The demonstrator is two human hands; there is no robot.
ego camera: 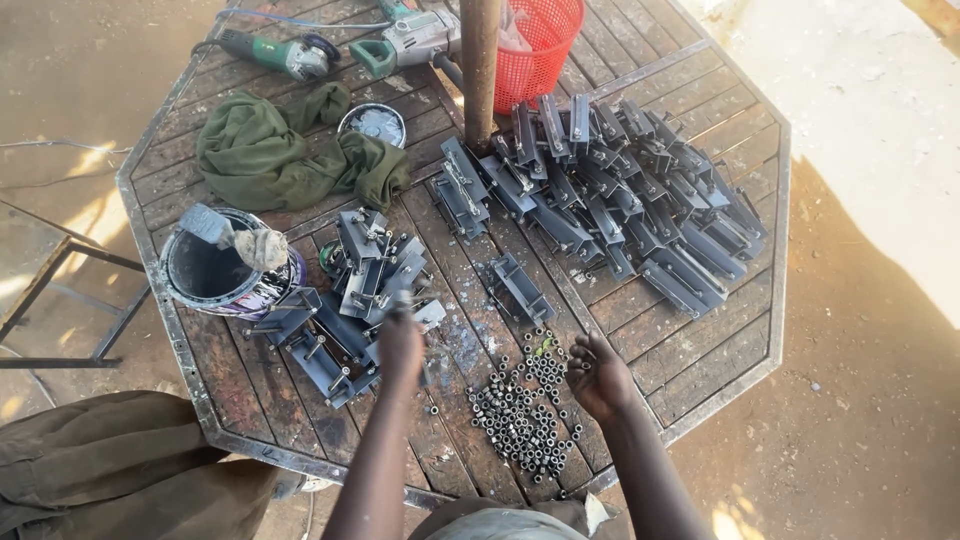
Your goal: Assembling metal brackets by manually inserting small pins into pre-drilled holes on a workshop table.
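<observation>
Left hand [401,345] grips a small metal bracket [428,313]; right hand [598,377], half-curled and holding nothing visible, rests beside loose metal nuts [520,410], which could roll off the desk [700,340] if nudged.

Cloth: a green cloth [275,148] is lying crumpled near the table's far left edge.
Basket: a red mesh basket [540,45] is standing just beside the upright post [480,70].
Power tools: a green angle grinder [275,52] and a grey drill [410,40] are lying at the far edge.
Tin: a round tin [372,124] is sitting against the cloth.
Can: a dark paint can [225,275] is standing at the left edge.
</observation>
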